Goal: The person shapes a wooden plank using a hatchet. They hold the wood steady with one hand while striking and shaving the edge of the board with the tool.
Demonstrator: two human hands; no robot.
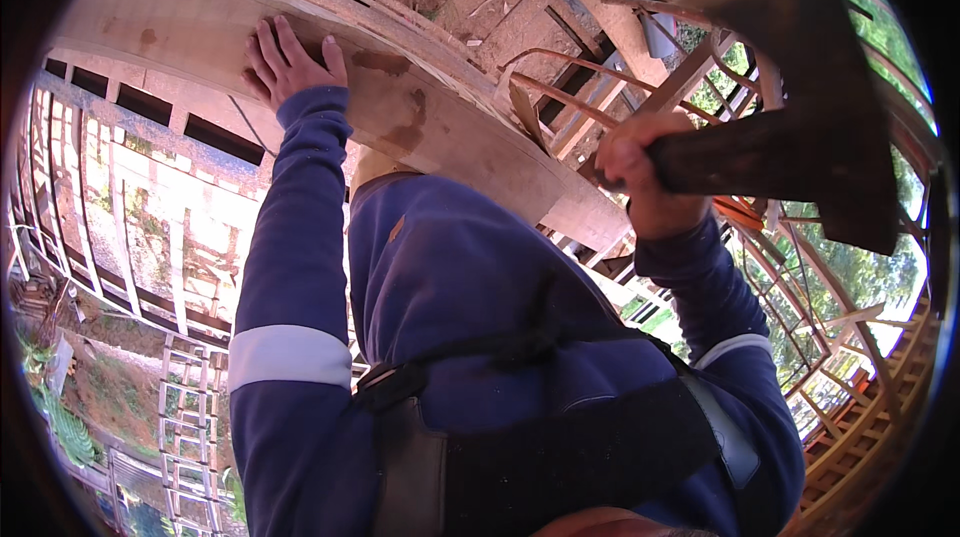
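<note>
A long, pale wooden plank (470,142) runs across in front of me, from the upper left down toward the middle right. Dark stains mark its face. My left hand (292,65) lies flat on the plank, palm down and fingers spread. Raised at the right, my right hand (650,172) is wrapped round the short dark handle of a hatchet (820,67). Its broad, dark head is close to the camera and slightly blurred, apart from the plank, with the wide edge toward the top.
Wooden boards (605,12) lie over sawdust-covered ground beyond the plank. Thin curved brown rods (565,87) stick up between the plank and the hatchet. Left of me, wooden slats and openings drop away to a lower level with a ladder-like frame (190,427). Yellow timber (870,407) stands lower right.
</note>
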